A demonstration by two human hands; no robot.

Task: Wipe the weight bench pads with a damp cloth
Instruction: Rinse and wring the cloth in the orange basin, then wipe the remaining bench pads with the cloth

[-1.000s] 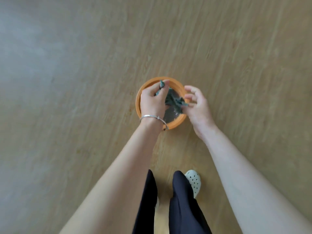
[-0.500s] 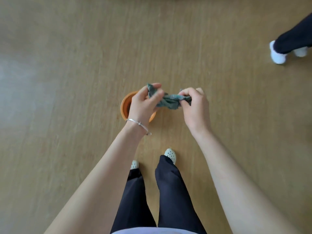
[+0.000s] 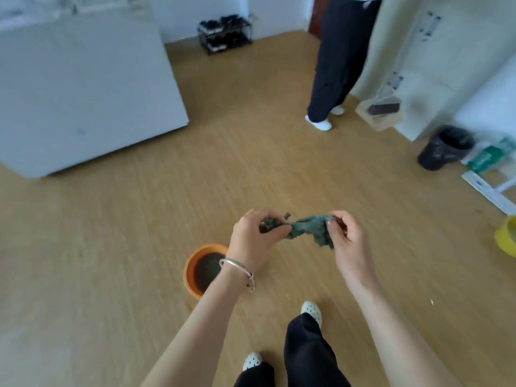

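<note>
We hold the cloth [image 3: 307, 229] stretched btwn both hands above the floor, L hand [image 3: 251, 241] fingers curled round one end, R hand [image 3: 346, 241] pinching the other, orange bowl [image 3: 192, 263] below L wrist.

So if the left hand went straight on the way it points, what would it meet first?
The left hand grips the cloth and points across at the right hand, so that hand probably comes first. Depth is hard to judge, but both hold the same cloth.

Soft even daylight, faint shadows, motion blur, edges warped
</note>
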